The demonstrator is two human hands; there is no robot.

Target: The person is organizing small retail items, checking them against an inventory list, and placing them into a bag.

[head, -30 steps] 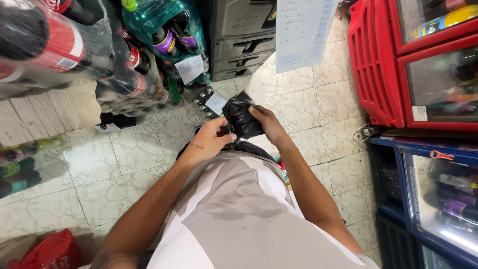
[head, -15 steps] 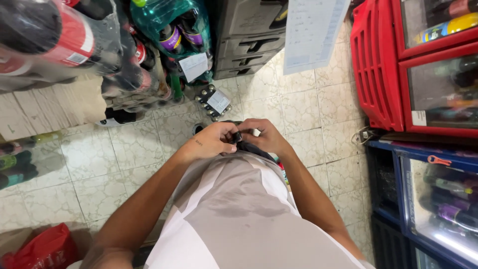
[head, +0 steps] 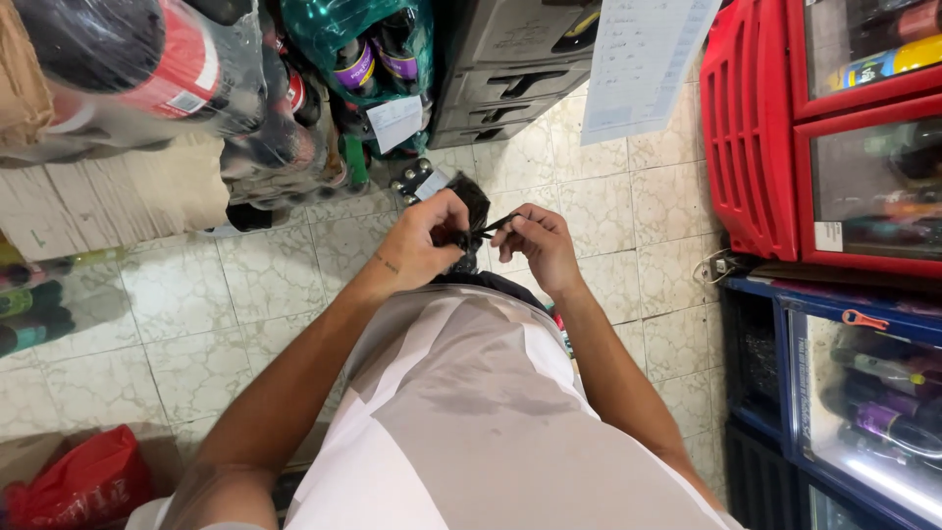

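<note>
The tiled floor (head: 245,324) spreads pale and marbled below me. On my right stand a red drinks cooler (head: 785,137) and, nearer me, a blue one (head: 844,393) with bottles behind its glass. To my left, shrink-wrapped packs of dark soda bottles (head: 128,69) are stacked, with a green-wrapped pack (head: 363,49) beside them and grey plastic crates (head: 510,69) behind. A white paper sheet (head: 643,64) hangs over the crates. A red bag (head: 83,481) lies on the floor at my lower left.

Over my white shirt (head: 461,422), my two forearms meet in front of my waist. My left hand (head: 427,240) has its fingers closed around a bunched black plastic bag (head: 473,201), held in the air above the floor, just ahead of my belly. My right hand (head: 535,245) pinches a thin twisted strand of the same bag between thumb and fingertips, pulled taut toward the left hand.
</note>
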